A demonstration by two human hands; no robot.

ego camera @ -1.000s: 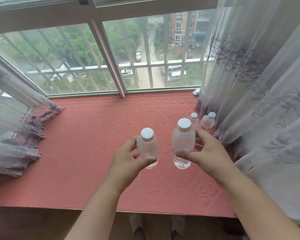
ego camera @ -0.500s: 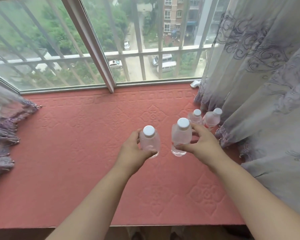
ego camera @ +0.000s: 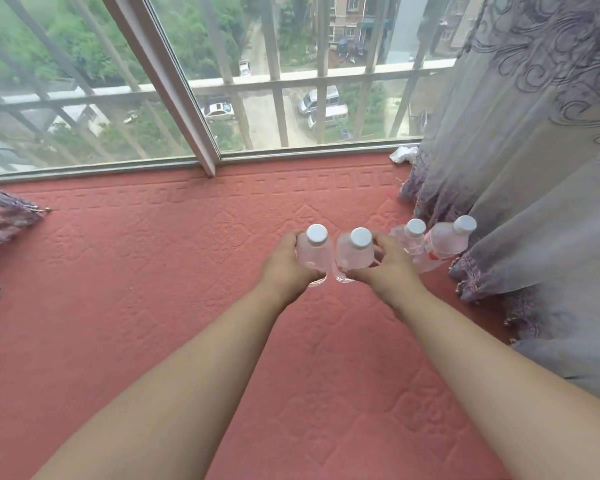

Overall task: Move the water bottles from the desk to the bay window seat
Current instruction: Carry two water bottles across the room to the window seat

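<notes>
Your left hand point(ego camera: 284, 271) has its fingers wrapped around a small clear bottle point(ego camera: 314, 258) with a white cap. Your thumb is under it in front and your other fingers curl around the back. Your right hand point(ego camera: 387, 271) grips a second clear bottle point(ego camera: 354, 259) the same way, thumb at the bottom front and fingers bent around the far side. The two bottles you hold stand upright, side by side, so close they almost touch. They are low over the pink seat mat point(ego camera: 153, 289); you cannot tell if their bottoms rest on it yet.

Just to the right of your right hand, two more bottles already sit on the mat. The nearer one point(ego camera: 411, 239) is right behind your fingers. The farther one point(ego camera: 447, 242) has a bit of red on its label and leans right, against the gray curtain point(ego camera: 534, 202). Beyond the mat is the window point(ego camera: 257, 98) with bars, and cars and trees far below. Another bit of curtain point(ego camera: 0, 223) lies at the left edge.
</notes>
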